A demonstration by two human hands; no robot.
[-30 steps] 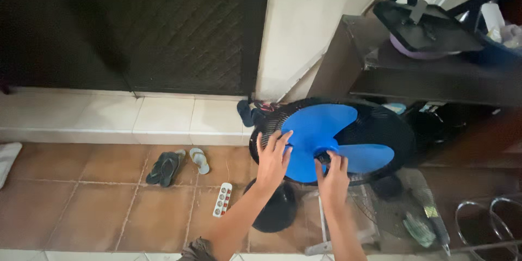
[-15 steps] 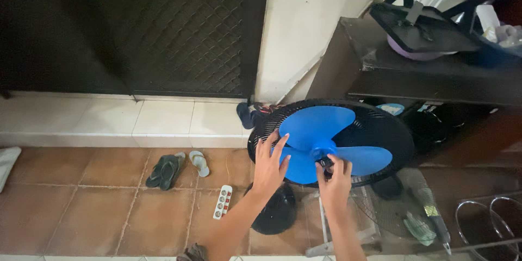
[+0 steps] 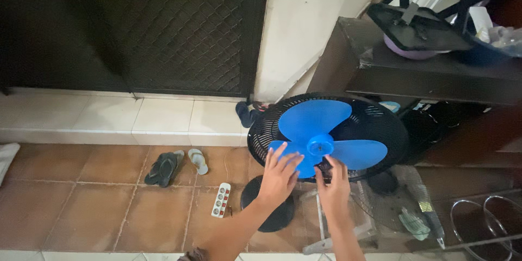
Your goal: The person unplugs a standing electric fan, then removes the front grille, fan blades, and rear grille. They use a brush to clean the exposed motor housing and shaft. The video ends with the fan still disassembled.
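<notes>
A standing fan lies tilted below me, its front guard off. Its blue three-bladed propeller (image 3: 318,130) sits inside the black rear grille (image 3: 380,125). My left hand (image 3: 279,173) rests flat on the lower left blade, fingers spread. My right hand (image 3: 333,180) pinches a small dark part right under the blue hub (image 3: 319,144); what it pinches is mostly hidden by the fingers. The fan's round black base (image 3: 272,206) stands on the floor under my left forearm.
A wire front guard (image 3: 402,201) lies on the brown tiles at right, next to chrome rings (image 3: 489,212). A white power strip (image 3: 221,199) and sandals (image 3: 174,166) lie to the left. A dark shelf (image 3: 413,76) with clutter stands behind; a mesh door (image 3: 179,27) fills the back.
The blue propeller has turned, so the hub now shows clearly. My left hand slid down and right along the blade, nearer my right hand, which stayed near the hub.
</notes>
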